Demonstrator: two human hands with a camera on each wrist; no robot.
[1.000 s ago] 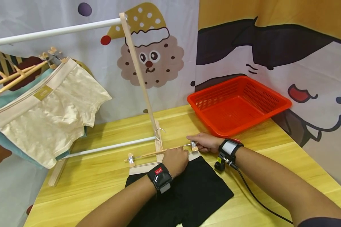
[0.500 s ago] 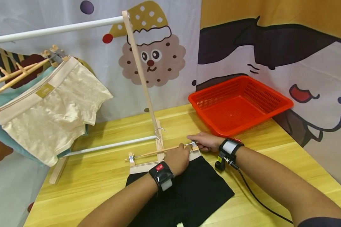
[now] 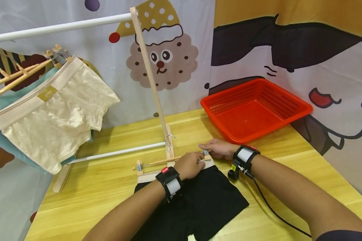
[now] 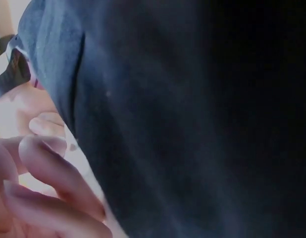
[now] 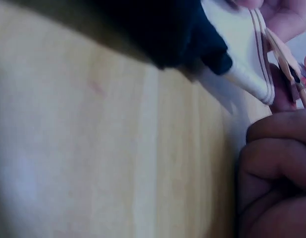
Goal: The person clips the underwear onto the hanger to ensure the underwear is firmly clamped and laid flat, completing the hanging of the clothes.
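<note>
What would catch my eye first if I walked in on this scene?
Probably the bright red basket at the table's far right, standing empty. Next, the two hands at the table's middle: the right hand pinches a clip of a wooden hanger on black shorts, the left hand beside it. Cream shorts hang at left.

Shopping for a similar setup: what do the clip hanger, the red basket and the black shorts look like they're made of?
The clip hanger: a pale wooden bar with visible grain, shiny metal clips and hook. The red basket: likely moulded plastic, glossy, with uniform perforated mesh walls. The black shorts: soft matte knit fabric, probably cotton-like, with a pale elastic-looking waistband; the exact fibre cannot be told.
</note>
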